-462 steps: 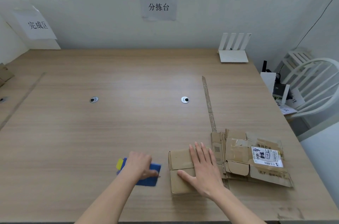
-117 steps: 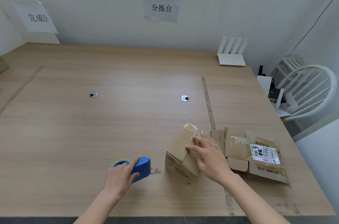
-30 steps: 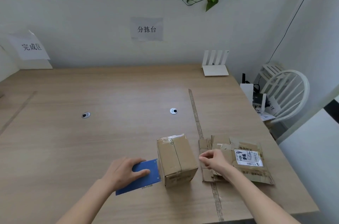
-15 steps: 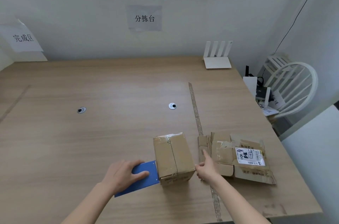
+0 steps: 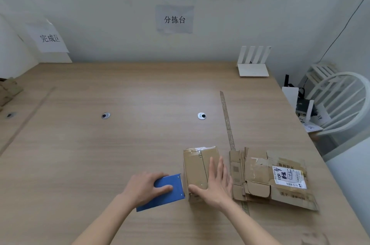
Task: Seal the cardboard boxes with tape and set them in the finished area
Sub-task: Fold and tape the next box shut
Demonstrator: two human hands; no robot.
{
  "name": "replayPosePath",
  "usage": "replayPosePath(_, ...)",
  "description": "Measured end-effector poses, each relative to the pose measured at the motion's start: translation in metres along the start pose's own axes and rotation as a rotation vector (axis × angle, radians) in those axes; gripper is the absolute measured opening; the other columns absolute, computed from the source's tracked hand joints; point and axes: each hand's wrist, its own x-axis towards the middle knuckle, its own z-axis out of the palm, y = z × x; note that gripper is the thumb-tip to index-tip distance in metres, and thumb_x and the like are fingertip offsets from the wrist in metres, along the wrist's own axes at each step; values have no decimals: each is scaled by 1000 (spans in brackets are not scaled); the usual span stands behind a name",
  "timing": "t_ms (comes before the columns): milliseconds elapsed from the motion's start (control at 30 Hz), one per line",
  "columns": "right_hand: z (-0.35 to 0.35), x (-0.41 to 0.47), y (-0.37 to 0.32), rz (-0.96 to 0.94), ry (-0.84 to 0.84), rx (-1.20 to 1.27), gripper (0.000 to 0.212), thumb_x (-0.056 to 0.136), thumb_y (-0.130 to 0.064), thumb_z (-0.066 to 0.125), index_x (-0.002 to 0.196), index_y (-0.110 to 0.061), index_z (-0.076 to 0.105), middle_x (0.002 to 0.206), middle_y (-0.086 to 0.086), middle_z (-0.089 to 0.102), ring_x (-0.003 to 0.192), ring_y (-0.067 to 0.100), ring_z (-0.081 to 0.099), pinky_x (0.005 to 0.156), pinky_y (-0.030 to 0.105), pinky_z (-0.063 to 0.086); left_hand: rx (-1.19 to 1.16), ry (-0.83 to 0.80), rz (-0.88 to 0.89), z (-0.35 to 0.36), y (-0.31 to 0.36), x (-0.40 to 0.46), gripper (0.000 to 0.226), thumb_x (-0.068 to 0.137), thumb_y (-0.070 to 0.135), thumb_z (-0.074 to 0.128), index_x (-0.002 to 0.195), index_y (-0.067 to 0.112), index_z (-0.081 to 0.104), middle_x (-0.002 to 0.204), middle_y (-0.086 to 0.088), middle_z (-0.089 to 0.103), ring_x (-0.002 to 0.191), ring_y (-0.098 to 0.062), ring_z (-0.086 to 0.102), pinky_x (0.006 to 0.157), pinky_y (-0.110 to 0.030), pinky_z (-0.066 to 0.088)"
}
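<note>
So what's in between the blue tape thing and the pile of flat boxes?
In the head view, the upright cardboard box stands between the blue tape dispenser and the flattened boxes, with the right hand pressed flat on it.

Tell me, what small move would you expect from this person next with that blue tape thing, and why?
Probably drawing the blue tape dispenser up and along the box's seam. The left hand grips it with its front edge against the near side of the cardboard box, while the right hand lies flat on top, steadying it. The centre seam on top looks untaped at its near end, though I cannot be sure.
</note>
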Motion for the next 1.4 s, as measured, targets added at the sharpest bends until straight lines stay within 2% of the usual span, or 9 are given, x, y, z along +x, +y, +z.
replayPosePath(100,-4,-2,-3,-3,-44,1,128,75,-87,51,147,-33,-39,148,1,-55,147,27,-37,122,54,-12,-16,-40,-37,-11,-15,-10,32,82,77,46,109,61,53,104,26,66,92,-2,60,80,-26,49)
replayPosePath(333,0,-5,-8,32,-30,-1,129,75,-87,51,147,-33,-40,149,1,-55,149,28,-33,122,55,-9,224,-18,-37,9,19,21,52,83,71,43,99,24,62,94,1,69,88,-25,63,65,-34,37)
replayPosePath(567,2,-8,-5,47,-27,-18,130,74,-90,50,148,-31,-40,148,2,-55,148,28,-34,122,55,-8,385,-15,-10,2,40,45,47,84,63,48,84,19,63,74,-3,59,73,-31,54,58,-32,29)
replayPosePath(767,1,-13,-9,34,-25,-31,129,74,-90,49,147,-32,-41,148,2,-55,149,29,-33,122,56,-8,507,-3,25,20,46,32,36,93,52,54,96,18,67,103,-9,69,97,-33,65,68,-36,34)
replayPosePath(967,5,-13,-7,33,16,-19,129,73,-90,50,148,-33,-39,149,-2,-54,150,27,-30,122,56,-6,278,208,-103,89,11,18,32,97,50,49,121,30,53,95,-3,72,86,-29,69,57,-35,33)
replayPosePath(1067,9,-11,-6,41,59,-15,129,71,-91,49,150,-34,-36,152,-4,-51,152,27,-25,122,56,0,252,265,-111,115,-12,24,67,58,36,91,118,26,61,56,0,59,39,-25,44,45,-25,22)
replayPosePath(1133,14,-10,-5,38,95,-8,129,71,-91,50,151,-35,-34,154,-5,-49,153,26,-21,122,55,4,199,299,-96,137,-33,34,93,35,21,98,118,26,57,48,5,43,42,-20,20,43,-23,17)
replayPosePath(1267,16,-5,-4,22,120,-1,129,70,-92,50,152,-36,-32,155,-6,-48,153,25,-20,121,56,6,190,342,-104,159,-45,38,98,28,14,98,119,26,63,53,11,20,43,-16,16,47,-22,-6)
replayPosePath(1400,18,-6,-3,7,146,22,129,70,-92,50,154,-35,-29,156,-6,-46,153,24,-19,121,55,7,164,258,-122,160,-30,39,73,49,34,98,116,21,70,47,5,44,41,-20,45,43,-25,33)
